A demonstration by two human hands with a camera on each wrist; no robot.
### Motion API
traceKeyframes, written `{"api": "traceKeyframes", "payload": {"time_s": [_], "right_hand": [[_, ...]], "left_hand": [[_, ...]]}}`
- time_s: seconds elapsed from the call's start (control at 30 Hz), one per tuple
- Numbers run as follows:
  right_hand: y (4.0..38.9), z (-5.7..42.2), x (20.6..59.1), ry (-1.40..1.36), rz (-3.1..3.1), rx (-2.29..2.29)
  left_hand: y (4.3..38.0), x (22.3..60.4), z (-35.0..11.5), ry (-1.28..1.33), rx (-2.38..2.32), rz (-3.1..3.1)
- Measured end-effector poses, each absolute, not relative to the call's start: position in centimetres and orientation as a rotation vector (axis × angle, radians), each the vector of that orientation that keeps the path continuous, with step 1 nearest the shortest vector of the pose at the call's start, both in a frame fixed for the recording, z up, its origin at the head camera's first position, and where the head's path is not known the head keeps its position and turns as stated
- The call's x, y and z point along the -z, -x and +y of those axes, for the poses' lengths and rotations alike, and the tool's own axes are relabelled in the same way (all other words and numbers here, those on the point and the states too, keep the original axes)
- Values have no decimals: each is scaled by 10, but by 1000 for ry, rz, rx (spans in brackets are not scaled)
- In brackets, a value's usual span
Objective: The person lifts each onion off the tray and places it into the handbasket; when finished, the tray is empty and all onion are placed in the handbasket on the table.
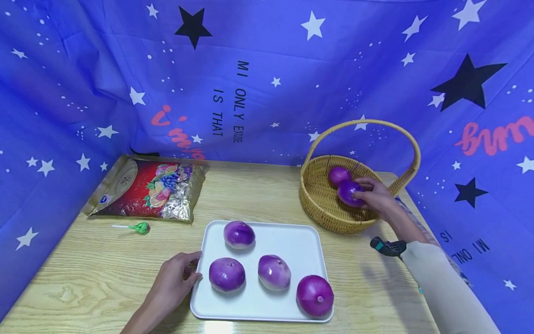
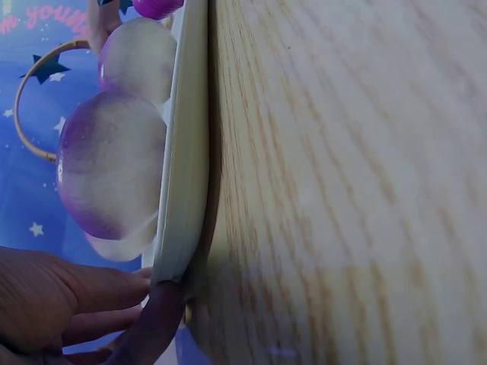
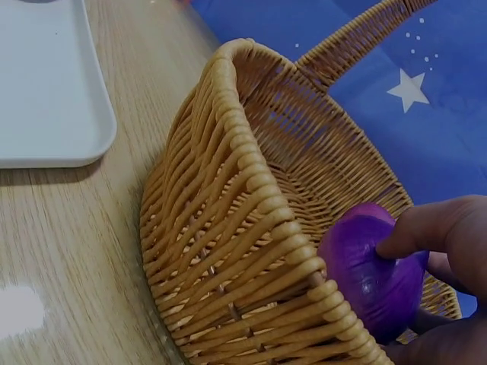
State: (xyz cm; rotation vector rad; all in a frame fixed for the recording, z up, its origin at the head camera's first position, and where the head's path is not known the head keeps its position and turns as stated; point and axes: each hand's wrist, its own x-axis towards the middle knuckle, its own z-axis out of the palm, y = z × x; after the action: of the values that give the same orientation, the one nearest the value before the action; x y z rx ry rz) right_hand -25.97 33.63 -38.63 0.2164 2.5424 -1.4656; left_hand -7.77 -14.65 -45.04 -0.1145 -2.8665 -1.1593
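My right hand (image 1: 374,197) grips a red onion (image 1: 349,193) inside the wicker basket (image 1: 317,211), fingers and thumb curled round it. In the right wrist view this onion (image 3: 373,274) shows just behind the woven rim, partly covered by the fingers. Another red onion (image 1: 340,176) lies beside it in the basket. My left hand (image 1: 173,280) is at the left edge of a white tray (image 1: 258,313), pinching its rim between thumb and fingers. On the tray sit several red onions, one (image 1: 315,296) at its front right corner.
A red and gold candy bag (image 1: 143,188) lies at the back left, with a green lollipop (image 1: 142,228) in front of it. The basket's tall handle (image 1: 367,121) arches over its opening. A blue star-printed cloth (image 1: 258,93) encloses the wooden table (image 1: 250,185) at the back and sides.
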Motion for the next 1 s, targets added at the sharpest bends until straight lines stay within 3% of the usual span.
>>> {"api": "traceKeyframes", "payload": {"time_s": [0.63, 1.0], "right_hand": [[271, 336, 396, -387, 2689, 1322], [268, 334, 389, -319, 2795, 1199]], "left_hand": [[79, 451, -147, 136, 1150, -2848], [77, 451, -147, 142, 1132, -2857]]}}
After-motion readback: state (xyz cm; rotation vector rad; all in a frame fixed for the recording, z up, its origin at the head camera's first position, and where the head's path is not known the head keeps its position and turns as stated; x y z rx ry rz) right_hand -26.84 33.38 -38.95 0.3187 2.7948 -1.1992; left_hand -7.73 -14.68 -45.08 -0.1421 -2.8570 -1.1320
